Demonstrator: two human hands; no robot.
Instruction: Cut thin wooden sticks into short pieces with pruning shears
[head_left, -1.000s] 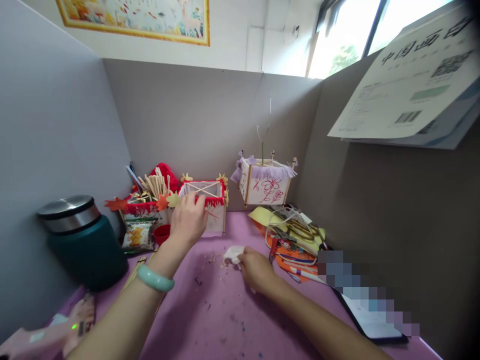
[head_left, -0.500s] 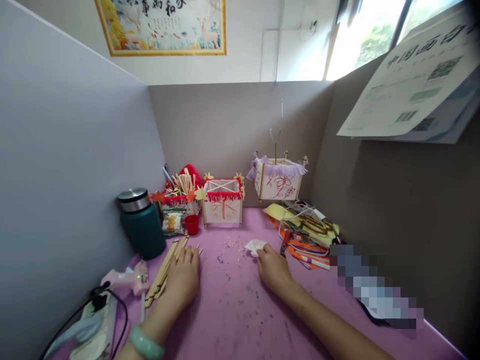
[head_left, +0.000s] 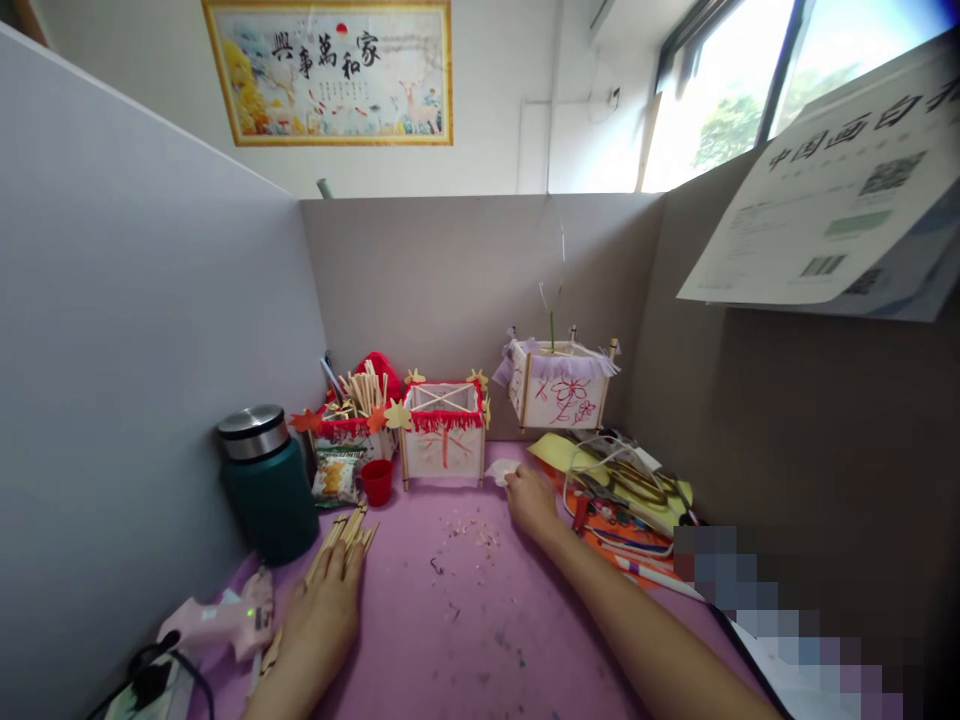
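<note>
My left hand [head_left: 322, 605] lies flat, fingers stretched out, over a bundle of thin bamboo sticks [head_left: 346, 527] at the left of the table. My right hand [head_left: 534, 502] is closed on a crumpled white tissue [head_left: 501, 472], which touches the tabletop near the foot of the red-fringed paper lantern [head_left: 448, 448]. Small shavings and crumbs [head_left: 476, 530] are scattered between my hands. Behind my right hand stands or hangs a second lantern [head_left: 566, 388] with purple fringe and a drawn red flower.
A teal flask [head_left: 270, 500], a snack packet [head_left: 336, 478] and a red cup [head_left: 377, 483] stand at the left. Nearer me lies a pink glue gun [head_left: 217, 625]. Scissors, cords and coloured paper [head_left: 637, 490] pile up at the right. Partitions [head_left: 480, 260] enclose the table.
My right hand has moved away from me with the tissue, toward the red-fringed lantern. My left hand stays on the sticks. The view has tilted up a little.
</note>
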